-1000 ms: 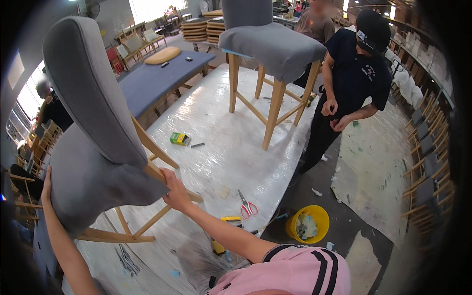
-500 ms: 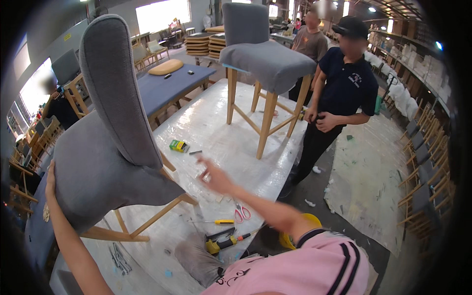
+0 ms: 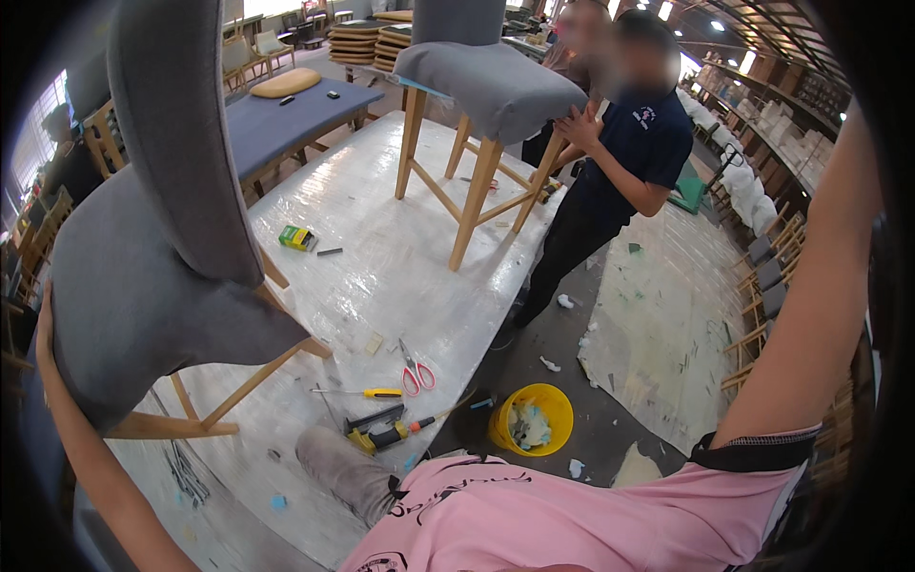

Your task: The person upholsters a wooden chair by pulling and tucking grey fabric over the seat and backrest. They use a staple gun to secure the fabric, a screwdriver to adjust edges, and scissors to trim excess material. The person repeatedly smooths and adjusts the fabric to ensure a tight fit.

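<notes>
One hand, the left hand [image 3: 45, 319], has its fingers wrapped round the edge of the grey chair [image 3: 143, 257] standing on the table [image 3: 381, 257], the raised right hand is out of sight, and the tools lie untouched.

The near chair [image 3: 162, 257] has grey upholstery and pale wooden legs, and so does the far chair [image 3: 486, 86]. The surface [image 3: 381, 248] is shiny white wrap, carrying red-handled scissors [image 3: 416, 372], a yellow-handled screwdriver [image 3: 367, 392] and a green-yellow box [image 3: 297, 236]. The bucket [image 3: 530, 418] is yellow, the near shirt [image 3: 572, 515] pink with black trim.
</notes>
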Motion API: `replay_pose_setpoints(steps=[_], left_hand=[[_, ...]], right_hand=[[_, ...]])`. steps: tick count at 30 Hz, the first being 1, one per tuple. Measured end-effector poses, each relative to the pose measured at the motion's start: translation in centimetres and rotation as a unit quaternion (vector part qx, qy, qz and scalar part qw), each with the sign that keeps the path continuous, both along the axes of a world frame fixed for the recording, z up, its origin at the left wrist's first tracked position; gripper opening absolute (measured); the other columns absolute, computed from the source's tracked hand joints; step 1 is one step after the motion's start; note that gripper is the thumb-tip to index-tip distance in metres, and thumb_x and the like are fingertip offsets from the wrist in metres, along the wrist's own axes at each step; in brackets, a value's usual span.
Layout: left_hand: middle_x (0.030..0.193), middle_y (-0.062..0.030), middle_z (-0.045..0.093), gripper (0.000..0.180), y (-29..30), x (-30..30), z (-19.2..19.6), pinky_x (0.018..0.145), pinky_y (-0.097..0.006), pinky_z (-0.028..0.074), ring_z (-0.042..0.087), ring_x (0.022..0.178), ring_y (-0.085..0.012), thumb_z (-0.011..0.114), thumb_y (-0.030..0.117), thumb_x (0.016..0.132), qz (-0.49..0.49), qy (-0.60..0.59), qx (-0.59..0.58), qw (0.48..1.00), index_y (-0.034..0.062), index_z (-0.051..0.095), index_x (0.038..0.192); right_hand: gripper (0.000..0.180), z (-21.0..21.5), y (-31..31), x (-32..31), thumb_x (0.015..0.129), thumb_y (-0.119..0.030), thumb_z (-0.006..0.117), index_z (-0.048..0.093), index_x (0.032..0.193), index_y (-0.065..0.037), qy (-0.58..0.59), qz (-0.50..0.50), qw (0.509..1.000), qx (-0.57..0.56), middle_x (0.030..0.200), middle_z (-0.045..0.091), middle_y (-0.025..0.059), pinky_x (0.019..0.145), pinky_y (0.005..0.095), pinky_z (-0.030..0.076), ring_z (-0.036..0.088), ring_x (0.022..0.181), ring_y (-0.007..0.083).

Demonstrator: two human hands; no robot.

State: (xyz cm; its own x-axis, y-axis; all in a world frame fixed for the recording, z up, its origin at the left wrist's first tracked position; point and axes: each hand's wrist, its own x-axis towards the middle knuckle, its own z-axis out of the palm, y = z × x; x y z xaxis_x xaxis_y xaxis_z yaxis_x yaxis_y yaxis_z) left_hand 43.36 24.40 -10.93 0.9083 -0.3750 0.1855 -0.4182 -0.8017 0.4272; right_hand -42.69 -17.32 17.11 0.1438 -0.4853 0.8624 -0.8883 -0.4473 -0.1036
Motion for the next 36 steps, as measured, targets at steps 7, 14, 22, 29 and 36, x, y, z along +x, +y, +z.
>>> replay_pose_setpoints(steps=[7, 14, 22, 29, 36], left_hand=[[0.148, -0.0227, 0.056, 0.100, 0.1, -0.6, 0.1, 0.115, -0.042, 0.037, 0.054, 0.136, -0.0367, 0.044, 0.083, 0.091, 0.003, 0.011, -0.002, 1.000, 0.0047, 0.048, 0.154], [0.148, -0.0226, 0.056, 0.100, -0.6, 0.2, 0.9, 0.115, -0.043, 0.037, 0.054, 0.136, -0.0371, 0.044, 0.083, 0.091, -0.004, 0.014, -0.011, 1.000, 0.0054, 0.048, 0.154], [0.148, -0.0224, 0.056, 0.099, -0.9, 0.5, -0.4, 0.115, -0.043, 0.037, 0.054, 0.136, -0.0375, 0.044, 0.083, 0.091, -0.002, 0.018, -0.013, 1.000, 0.0062, 0.048, 0.154], [0.148, -0.0223, 0.056, 0.098, -1.3, -3.8, -1.2, 0.115, -0.043, 0.038, 0.054, 0.136, -0.0379, 0.044, 0.083, 0.091, 0.013, 0.012, -0.004, 1.000, 0.0069, 0.048, 0.154], [0.148, -0.0222, 0.056, 0.098, 3.3, -7.5, -2.0, 0.115, -0.043, 0.038, 0.054, 0.136, -0.0382, 0.044, 0.082, 0.091, 0.060, 0.019, -0.003, 0.998, 0.0075, 0.048, 0.154]], right_hand=[[0.048, -7.1, 5.3, 11.5, 0.090, -0.021, 0.072, 0.055, 0.133, -0.007, -0.094, 0.288, 0.952, 0.052, 0.095, 0.067, 0.0086, 0.079, 0.0380, 0.054, 0.067, 0.087, 0.0240], [0.050, -12.4, 9.0, 31.2, 0.089, -0.024, 0.073, 0.056, 0.133, -0.006, -0.211, 0.563, 0.791, 0.111, 0.098, 0.068, 0.0106, 0.082, 0.0385, 0.054, 0.067, 0.091, 0.0254], [0.053, -11.8, 8.2, 42.5, 0.088, -0.028, 0.075, 0.056, 0.133, -0.005, -0.272, 0.620, 0.730, 0.092, 0.102, 0.069, 0.0128, 0.085, 0.0391, 0.054, 0.068, 0.095, 0.0270], [0.056, -10.7, 4.8, 44.2, 0.087, -0.031, 0.076, 0.057, 0.133, -0.004, -0.291, 0.616, 0.728, 0.076, 0.106, 0.070, 0.0148, 0.088, 0.0396, 0.054, 0.068, 0.099, 0.0284], [0.059, -9.5, 4.5, 45.5, 0.086, -0.034, 0.077, 0.057, 0.133, -0.003, -0.287, 0.651, 0.695, 0.103, 0.109, 0.070, 0.0168, 0.091, 0.0401, 0.054, 0.068, 0.103, 0.0297]])
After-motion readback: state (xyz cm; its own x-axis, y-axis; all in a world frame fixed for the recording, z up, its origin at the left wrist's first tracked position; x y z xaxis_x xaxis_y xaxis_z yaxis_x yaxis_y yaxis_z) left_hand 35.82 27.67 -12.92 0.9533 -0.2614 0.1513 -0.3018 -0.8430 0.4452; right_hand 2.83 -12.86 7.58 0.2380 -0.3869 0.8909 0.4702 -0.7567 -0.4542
